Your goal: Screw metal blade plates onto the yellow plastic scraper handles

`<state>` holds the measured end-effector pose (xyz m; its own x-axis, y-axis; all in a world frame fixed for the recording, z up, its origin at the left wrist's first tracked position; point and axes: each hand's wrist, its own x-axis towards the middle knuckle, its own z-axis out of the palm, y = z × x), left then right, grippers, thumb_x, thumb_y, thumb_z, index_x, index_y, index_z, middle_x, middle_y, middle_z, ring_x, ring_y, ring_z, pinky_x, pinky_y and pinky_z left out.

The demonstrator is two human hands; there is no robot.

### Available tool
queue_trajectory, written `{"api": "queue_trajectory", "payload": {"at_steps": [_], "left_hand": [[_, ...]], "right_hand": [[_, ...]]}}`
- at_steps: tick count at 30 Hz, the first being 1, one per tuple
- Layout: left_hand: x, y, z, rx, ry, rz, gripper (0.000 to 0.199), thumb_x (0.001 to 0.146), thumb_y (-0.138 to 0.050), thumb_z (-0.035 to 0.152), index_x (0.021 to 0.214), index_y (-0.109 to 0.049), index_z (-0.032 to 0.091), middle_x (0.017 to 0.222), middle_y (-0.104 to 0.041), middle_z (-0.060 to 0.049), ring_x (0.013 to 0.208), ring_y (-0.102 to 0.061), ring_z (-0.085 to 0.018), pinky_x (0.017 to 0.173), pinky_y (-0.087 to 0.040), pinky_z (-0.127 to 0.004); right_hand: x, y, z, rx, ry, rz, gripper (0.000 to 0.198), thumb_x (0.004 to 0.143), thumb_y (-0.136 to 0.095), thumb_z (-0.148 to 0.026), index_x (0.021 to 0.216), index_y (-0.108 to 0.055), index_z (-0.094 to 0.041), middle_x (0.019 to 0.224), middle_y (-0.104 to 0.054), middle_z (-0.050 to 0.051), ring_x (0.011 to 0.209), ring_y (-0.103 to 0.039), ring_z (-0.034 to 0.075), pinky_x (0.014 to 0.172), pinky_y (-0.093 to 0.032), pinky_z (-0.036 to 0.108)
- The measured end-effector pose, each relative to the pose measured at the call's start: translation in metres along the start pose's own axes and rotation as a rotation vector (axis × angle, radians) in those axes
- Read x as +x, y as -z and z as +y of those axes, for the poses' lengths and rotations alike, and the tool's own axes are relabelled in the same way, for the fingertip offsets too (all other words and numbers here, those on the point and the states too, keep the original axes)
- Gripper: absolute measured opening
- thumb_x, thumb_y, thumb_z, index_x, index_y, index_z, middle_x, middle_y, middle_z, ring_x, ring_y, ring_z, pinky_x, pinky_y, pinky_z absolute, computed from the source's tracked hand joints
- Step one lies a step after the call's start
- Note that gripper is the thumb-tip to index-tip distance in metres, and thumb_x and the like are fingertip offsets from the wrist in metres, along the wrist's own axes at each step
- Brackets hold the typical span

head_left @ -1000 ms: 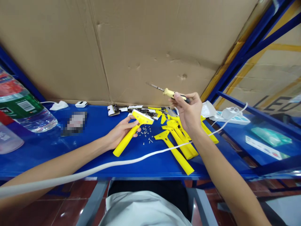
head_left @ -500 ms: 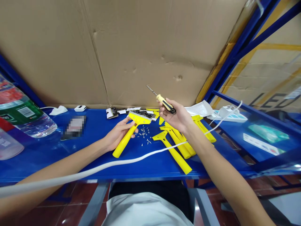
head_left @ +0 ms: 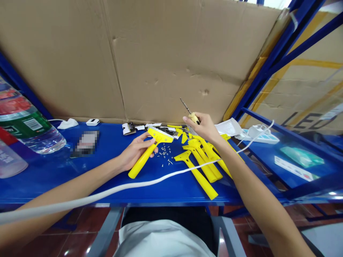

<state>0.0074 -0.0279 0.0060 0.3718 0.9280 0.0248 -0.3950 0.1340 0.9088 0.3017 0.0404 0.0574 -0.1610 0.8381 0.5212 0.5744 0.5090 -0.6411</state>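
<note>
My left hand (head_left: pixel 136 150) is closed round the neck of a yellow scraper (head_left: pixel 143 160), its wide head with a metal strip tilted up and to the right. In my right hand (head_left: pixel 205 126) is a screwdriver (head_left: pixel 193 116), gripped by its pale yellow and black handle; the thin shaft points up and left, well apart from the scraper. Small screws (head_left: pixel 164 153) lie scattered on the blue table just right of the scraper's head. Several more yellow scraper handles (head_left: pixel 199 176) lie below and beside my right hand, partly hidden by my forearm.
A white cable (head_left: pixel 150 183) runs across in front of both arms. Small black and white packets (head_left: pixel 129 128) lie along the cardboard wall (head_left: pixel 160 64). A large bottle (head_left: pixel 34 125) and a phone (head_left: pixel 85 142) are at left; a power strip (head_left: pixel 261 136) is at right.
My right hand has turned and shifted slightly right with the screwdriver, whose handle is now more covered by the fingers. The left hand keeps its hold on the scraper.
</note>
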Motion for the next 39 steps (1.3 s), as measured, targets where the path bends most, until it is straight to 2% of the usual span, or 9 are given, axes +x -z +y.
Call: {"api": "queue_trajectory", "payload": {"at_steps": [3,5,7,11,20,26,30,35,39], "left_hand": [[0.0,0.001,0.003,0.024,-0.039,0.014,0.039,0.086,-0.09,0.023,0.12,-0.072,0.018,0.103,-0.075,-0.007,0.075,-0.074,-0.017,0.056,-0.058,-0.024],[0.0,0.001,0.006,0.035,-0.064,0.021,0.036,0.085,-0.091,0.024,0.115,-0.073,0.017,0.099,-0.075,-0.007,0.074,-0.074,-0.018,0.055,-0.058,-0.024],[0.0,0.002,0.007,0.037,-0.078,0.028,0.034,0.085,-0.091,0.024,0.113,-0.074,0.016,0.097,-0.075,-0.006,0.074,-0.074,-0.017,0.054,-0.058,-0.023],[0.001,0.005,0.007,0.038,-0.076,0.036,0.034,0.084,-0.092,0.024,0.112,-0.074,0.016,0.097,-0.075,-0.007,0.073,-0.074,-0.017,0.053,-0.057,-0.023],[0.006,0.006,-0.002,0.131,0.0,0.022,0.036,0.085,-0.091,0.025,0.115,-0.073,0.015,0.097,-0.075,-0.007,0.075,-0.075,-0.017,0.054,-0.06,-0.022],[0.006,0.003,-0.007,0.226,0.026,0.016,0.044,0.086,-0.091,0.025,0.125,-0.072,0.015,0.11,-0.079,-0.013,0.086,-0.078,-0.021,0.058,-0.061,-0.023],[0.01,0.005,-0.006,0.295,0.019,0.077,0.044,0.085,-0.092,0.026,0.121,-0.069,0.015,0.104,-0.079,-0.012,0.082,-0.076,-0.02,0.06,-0.06,-0.024],[0.027,0.023,0.019,0.496,-0.06,0.144,0.045,0.086,-0.092,0.048,0.107,-0.064,0.019,0.076,-0.07,-0.003,0.061,-0.067,-0.016,0.052,-0.053,-0.023],[0.05,0.048,0.064,1.016,0.016,0.115,0.053,0.094,-0.076,0.069,0.112,-0.071,0.019,0.068,-0.07,-0.003,0.049,-0.064,-0.017,0.046,-0.047,-0.024]], "right_hand": [[0.019,0.013,0.016,-0.424,0.069,-0.16,0.046,0.105,-0.062,-0.053,0.074,-0.047,-0.022,0.07,-0.054,-0.001,0.068,-0.044,0.015,0.065,-0.03,0.031],[0.03,0.019,0.028,-0.669,0.026,-0.252,0.033,0.106,-0.058,-0.045,0.082,-0.058,-0.022,0.08,-0.068,0.004,0.074,-0.056,0.019,0.067,-0.032,0.031],[0.037,0.024,0.041,-0.764,-0.039,-0.303,0.028,0.106,-0.058,-0.039,0.087,-0.067,-0.021,0.09,-0.076,0.011,0.083,-0.066,0.024,0.069,-0.034,0.033],[0.04,0.025,0.062,-0.873,-0.148,-0.387,0.036,0.107,-0.057,-0.046,0.107,-0.077,-0.016,0.111,-0.081,0.022,0.104,-0.075,0.035,0.074,-0.041,0.034],[0.028,0.002,0.074,-0.92,-0.173,-0.568,0.037,0.106,-0.065,-0.037,0.128,-0.075,-0.009,0.13,-0.077,0.027,0.118,-0.075,0.037,0.088,-0.053,0.036],[0.019,0.001,0.081,-0.874,-0.142,-0.529,0.036,0.107,-0.063,-0.035,0.13,-0.072,-0.009,0.133,-0.076,0.027,0.117,-0.075,0.037,0.089,-0.054,0.038],[0.016,-0.001,0.078,-0.849,-0.103,-0.483,0.041,0.11,-0.06,-0.043,0.13,-0.071,-0.009,0.138,-0.073,0.027,0.123,-0.073,0.037,0.093,-0.054,0.038],[0.017,-0.007,0.076,-0.831,-0.076,-0.481,0.041,0.11,-0.06,-0.043,0.13,-0.071,-0.01,0.137,-0.073,0.026,0.124,-0.073,0.039,0.093,-0.054,0.041],[0.015,-0.008,0.075,-0.823,-0.068,-0.488,0.042,0.109,-0.061,-0.041,0.133,-0.07,-0.008,0.14,-0.072,0.027,0.126,-0.072,0.041,0.094,-0.055,0.043]]}}
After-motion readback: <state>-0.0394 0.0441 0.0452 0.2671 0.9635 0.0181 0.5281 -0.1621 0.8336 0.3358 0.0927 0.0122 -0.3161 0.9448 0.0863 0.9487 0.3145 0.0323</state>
